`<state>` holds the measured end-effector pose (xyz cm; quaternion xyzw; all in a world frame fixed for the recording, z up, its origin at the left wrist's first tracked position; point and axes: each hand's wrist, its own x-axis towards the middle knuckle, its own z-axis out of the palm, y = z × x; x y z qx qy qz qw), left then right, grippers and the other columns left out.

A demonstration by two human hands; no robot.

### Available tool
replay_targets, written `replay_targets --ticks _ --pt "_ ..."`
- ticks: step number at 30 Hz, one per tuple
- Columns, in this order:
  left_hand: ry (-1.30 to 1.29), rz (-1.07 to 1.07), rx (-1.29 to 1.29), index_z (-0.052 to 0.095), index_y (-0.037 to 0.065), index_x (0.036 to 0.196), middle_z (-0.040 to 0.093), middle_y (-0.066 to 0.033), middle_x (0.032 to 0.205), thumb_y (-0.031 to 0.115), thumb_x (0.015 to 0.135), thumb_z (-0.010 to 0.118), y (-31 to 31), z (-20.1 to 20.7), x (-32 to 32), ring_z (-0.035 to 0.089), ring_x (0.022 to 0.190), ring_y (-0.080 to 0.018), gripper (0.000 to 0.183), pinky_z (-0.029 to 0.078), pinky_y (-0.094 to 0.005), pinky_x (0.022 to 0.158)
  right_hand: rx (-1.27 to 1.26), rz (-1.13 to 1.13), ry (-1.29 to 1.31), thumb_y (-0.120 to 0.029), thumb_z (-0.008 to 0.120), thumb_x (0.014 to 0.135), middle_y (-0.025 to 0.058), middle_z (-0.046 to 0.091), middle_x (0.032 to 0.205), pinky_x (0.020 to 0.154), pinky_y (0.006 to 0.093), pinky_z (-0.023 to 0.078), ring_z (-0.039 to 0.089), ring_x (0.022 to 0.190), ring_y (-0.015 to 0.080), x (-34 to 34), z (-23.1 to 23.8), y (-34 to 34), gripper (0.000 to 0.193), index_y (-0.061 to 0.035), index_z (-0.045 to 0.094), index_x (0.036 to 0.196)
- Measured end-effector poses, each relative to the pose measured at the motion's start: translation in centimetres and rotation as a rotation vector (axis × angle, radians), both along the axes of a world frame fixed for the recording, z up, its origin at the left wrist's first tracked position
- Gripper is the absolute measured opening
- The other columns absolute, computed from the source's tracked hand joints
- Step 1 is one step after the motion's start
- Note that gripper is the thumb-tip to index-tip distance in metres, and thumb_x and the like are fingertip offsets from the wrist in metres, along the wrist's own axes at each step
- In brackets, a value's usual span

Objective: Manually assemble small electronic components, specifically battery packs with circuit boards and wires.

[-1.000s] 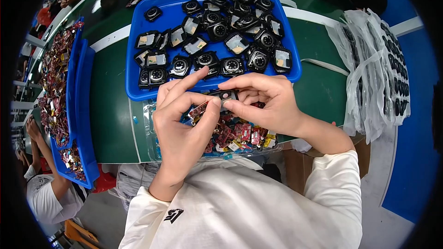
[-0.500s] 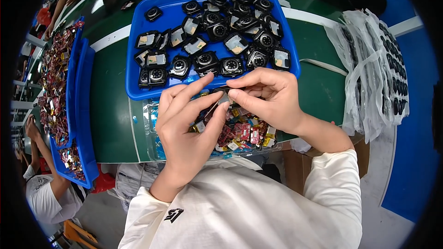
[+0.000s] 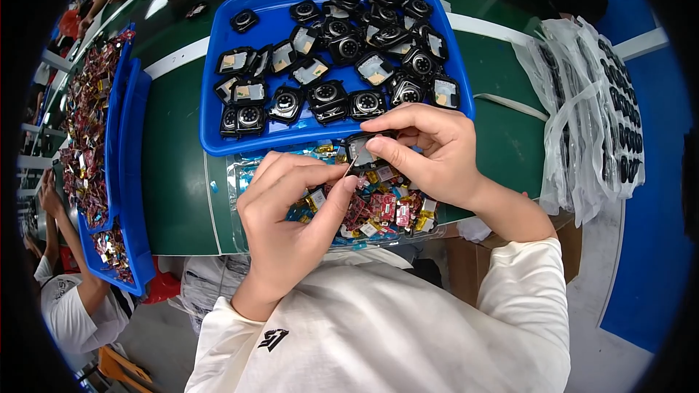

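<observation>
Between the thumb and fingers of my right hand [image 3: 437, 149] is a black smartwatch case [image 3: 358, 148], its pale grey inside partly showing. My left hand [image 3: 291, 211] is closed in a pinch on a thin, slender piece [image 3: 352, 165] at the case's near edge; its exact kind is too small to make out. Below both hands is a clear plastic tray [image 3: 242, 229] heaped with small red circuit boards [image 3: 383, 207] and yellow and blue parts. Just beyond my hands, a blue tray [image 3: 206, 113] holds many black watch cases [image 3: 326, 93], some showing round sensor backs, others pale insides.
Blue bins [image 3: 129, 175] piled with small red parts stand at the left of the green table [image 3: 175, 196]. Plastic-wrapped stacks of black parts [image 3: 582, 109] lie at the right. A co-worker's arm [image 3: 73, 240] shows at far left, other people at the far side.
My left hand's fingers have drawn together into a pinch and moved slightly nearer to me. The watch case in my right hand has tilted, so its pale inside now shows.
</observation>
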<state>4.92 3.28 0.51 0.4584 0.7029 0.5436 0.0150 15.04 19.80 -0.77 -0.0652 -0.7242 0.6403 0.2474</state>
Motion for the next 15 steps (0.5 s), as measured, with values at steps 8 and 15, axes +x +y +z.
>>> replay_targets --ticks 8,15 --pt "0.335 0.06 -0.062 0.07 0.002 0.079 0.064 -0.0062 0.075 -0.002 0.066 0.076 -0.15 0.45 0.22 0.056 0.067 -0.0197 0.016 0.042 -0.0293 0.061 0.196 -0.092 0.015 0.001 0.07 0.075 0.0073 0.067 0.085 0.059 0.0224 0.053 0.064 0.071 0.0085 -0.31 -0.06 -0.21 0.013 0.0015 0.068 0.088" --pt "-0.614 -0.132 -0.054 0.068 -0.001 0.083 0.065 -0.0044 0.076 0.001 0.075 0.074 0.04 0.01 0.65 0.056 0.066 -0.0095 0.009 0.043 -0.0223 0.06 0.512 -0.178 0.305 0.004 0.07 0.067 0.0107 0.067 0.083 0.058 0.0252 0.052 0.066 0.07 0.0168 -0.37 -0.7 -0.1 0.016 -0.0002 0.064 0.081"
